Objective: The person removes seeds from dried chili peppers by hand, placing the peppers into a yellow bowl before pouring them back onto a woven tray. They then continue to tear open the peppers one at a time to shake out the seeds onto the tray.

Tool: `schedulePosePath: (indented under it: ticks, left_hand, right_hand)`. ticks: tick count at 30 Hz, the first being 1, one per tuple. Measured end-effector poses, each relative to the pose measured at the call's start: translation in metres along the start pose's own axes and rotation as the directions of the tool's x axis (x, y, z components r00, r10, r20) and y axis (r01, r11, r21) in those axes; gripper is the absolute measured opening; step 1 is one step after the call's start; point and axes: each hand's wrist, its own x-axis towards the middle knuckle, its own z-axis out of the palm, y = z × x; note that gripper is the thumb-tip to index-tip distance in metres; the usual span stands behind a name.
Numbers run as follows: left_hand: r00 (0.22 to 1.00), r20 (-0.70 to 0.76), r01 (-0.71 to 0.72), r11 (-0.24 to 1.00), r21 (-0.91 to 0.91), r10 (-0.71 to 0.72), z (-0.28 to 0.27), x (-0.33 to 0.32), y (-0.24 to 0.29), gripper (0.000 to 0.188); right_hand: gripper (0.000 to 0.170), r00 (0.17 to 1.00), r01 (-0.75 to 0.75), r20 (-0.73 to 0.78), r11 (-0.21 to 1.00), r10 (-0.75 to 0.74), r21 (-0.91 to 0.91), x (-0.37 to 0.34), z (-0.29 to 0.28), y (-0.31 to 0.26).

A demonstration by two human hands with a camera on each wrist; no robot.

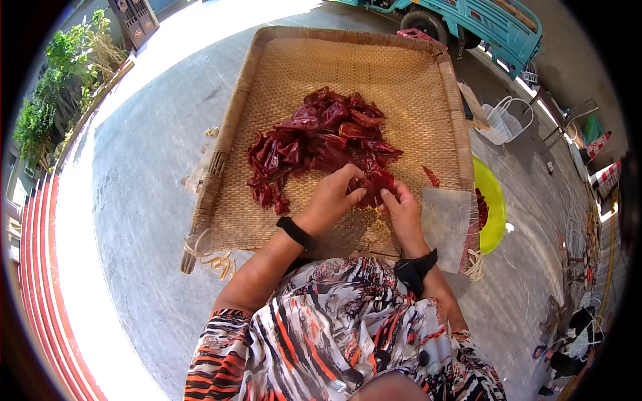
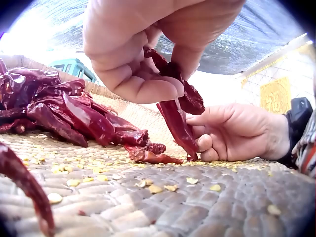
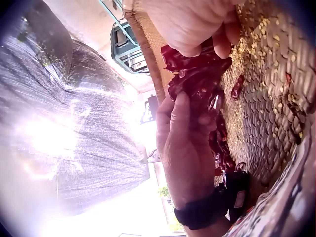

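Observation:
A heap of dark red dried chilies lies on a woven tray. At the near side of the heap, the left hand pinches a chili between thumb and fingers; it fills the top of the left wrist view. The right hand, close beside it, grips a piece of red chili with thumb and fingers. In the right wrist view the left hand and the right hand both hold red chili pieces. Yellow seeds are scattered on the weave below.
A grey cloth patch covers the tray's near right corner. One small chili piece lies apart, right of the hands. A yellow-green basin with chilies stands right of the tray. Beyond are a white basket and a teal vehicle.

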Motion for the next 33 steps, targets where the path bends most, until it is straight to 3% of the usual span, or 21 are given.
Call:
schedulePosePath:
  ticks: [2,5,8,20,30,33]
  left_hand:
    - [0.999,0.014,-0.031,0.999,0.01,0.03,0.004,0.001,-0.008,0.02]
    - [0.993,0.014,-0.119,0.969,0.216,0.119,0.0,0.0,0.007,0.019]
    - [0.998,-0.039,-0.051,0.998,-0.04,0.05,0.008,0.001,-0.009,0.024]
    - [0.998,0.045,-0.044,0.999,0.012,0.044,0.004,0.0,-0.004,0.021]
    - [0.989,-0.065,-0.123,0.988,0.091,0.129,0.004,0.0,-0.005,0.021]
    - [0.981,-0.1,-0.151,0.98,0.132,0.165,0.003,0.0,-0.001,0.022]
  right_hand:
    - [0.024,1.0,-0.005,-0.005,1.0,0.005,-0.001,-0.001,0.001,-0.003]
    - [0.024,1.0,-0.011,-0.004,1.0,0.011,-0.02,-0.002,0.002,-0.006]
    - [0.024,1.0,-0.012,-0.002,1.0,0.012,-0.026,-0.002,0.002,-0.006]
    - [0.024,1.0,-0.002,0.01,1.0,0.002,-0.024,-0.001,0.001,-0.003]
    - [0.029,0.996,0.038,0.079,0.996,-0.032,-0.081,-0.006,0.004,-0.015]
    - [0.032,0.994,0.057,0.096,0.998,-0.055,-0.022,-0.005,0.006,-0.012]
